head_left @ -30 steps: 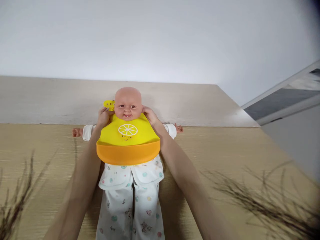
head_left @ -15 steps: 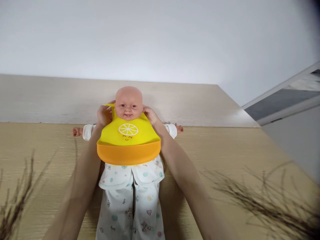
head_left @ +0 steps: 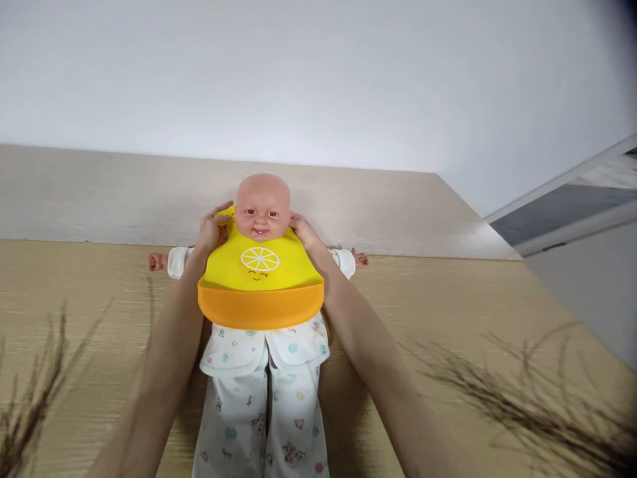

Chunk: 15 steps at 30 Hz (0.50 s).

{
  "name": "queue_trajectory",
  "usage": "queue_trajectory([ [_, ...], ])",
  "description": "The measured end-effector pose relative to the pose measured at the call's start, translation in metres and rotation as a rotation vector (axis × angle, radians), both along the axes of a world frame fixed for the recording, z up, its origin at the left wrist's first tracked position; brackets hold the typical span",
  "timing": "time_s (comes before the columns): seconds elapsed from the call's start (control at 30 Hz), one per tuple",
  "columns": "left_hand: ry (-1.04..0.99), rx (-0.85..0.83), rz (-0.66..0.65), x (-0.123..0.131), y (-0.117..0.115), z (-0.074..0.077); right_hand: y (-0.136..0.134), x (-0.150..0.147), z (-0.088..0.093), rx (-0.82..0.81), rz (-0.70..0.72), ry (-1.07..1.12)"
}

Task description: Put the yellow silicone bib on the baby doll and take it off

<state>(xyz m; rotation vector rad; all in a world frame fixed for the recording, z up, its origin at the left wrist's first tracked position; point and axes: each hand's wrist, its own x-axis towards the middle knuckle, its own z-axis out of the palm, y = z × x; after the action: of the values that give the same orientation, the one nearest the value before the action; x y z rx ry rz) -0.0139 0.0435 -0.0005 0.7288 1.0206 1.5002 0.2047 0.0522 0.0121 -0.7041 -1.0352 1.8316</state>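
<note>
A baby doll [head_left: 263, 199] in white printed clothes lies face up, its arms spread out to both sides. Over its chest rests a yellow bib [head_left: 223, 265] with a lemon-slice print and an orange pocket [head_left: 261, 307]. My left hand [head_left: 213, 227] pinches the bib's neck strap beside the doll's head, on the left. On the other side, my right hand [head_left: 303, 231] is closed at the doll's neck, its fingertips hidden behind the head; the strap end there cannot be seen.
The doll lies on a wood-toned surface [head_left: 448, 305] with a paler board [head_left: 99, 192] behind its head. A white wall [head_left: 298, 79] rises beyond. Dark strands of hair [head_left: 522, 405] hang blurred at the lower left and right.
My left fingers have shifted on the strap, and more of its yellow end shows now. The doll and bib appear slightly further right in view.
</note>
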Motion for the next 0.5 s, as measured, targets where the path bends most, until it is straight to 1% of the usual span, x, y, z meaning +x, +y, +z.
queue_trajectory([
  [0.1, 0.045, 0.05, 0.084, 0.0, 0.001, -0.001, 0.011, 0.001, -0.013, 0.027, -0.025, 0.02],
  [0.2, 0.067, 0.066, 0.086, 0.0, 0.003, -0.003, 0.017, 0.002, -0.021, 0.021, -0.043, 0.02],
  [0.37, 0.09, 0.043, 0.088, -0.003, 0.007, -0.009, 0.018, 0.002, -0.023, 0.026, -0.068, 0.012],
  [0.5, 0.061, 0.007, 0.105, -0.004, 0.007, -0.009, 0.019, 0.001, -0.021, 0.016, -0.055, 0.026],
])
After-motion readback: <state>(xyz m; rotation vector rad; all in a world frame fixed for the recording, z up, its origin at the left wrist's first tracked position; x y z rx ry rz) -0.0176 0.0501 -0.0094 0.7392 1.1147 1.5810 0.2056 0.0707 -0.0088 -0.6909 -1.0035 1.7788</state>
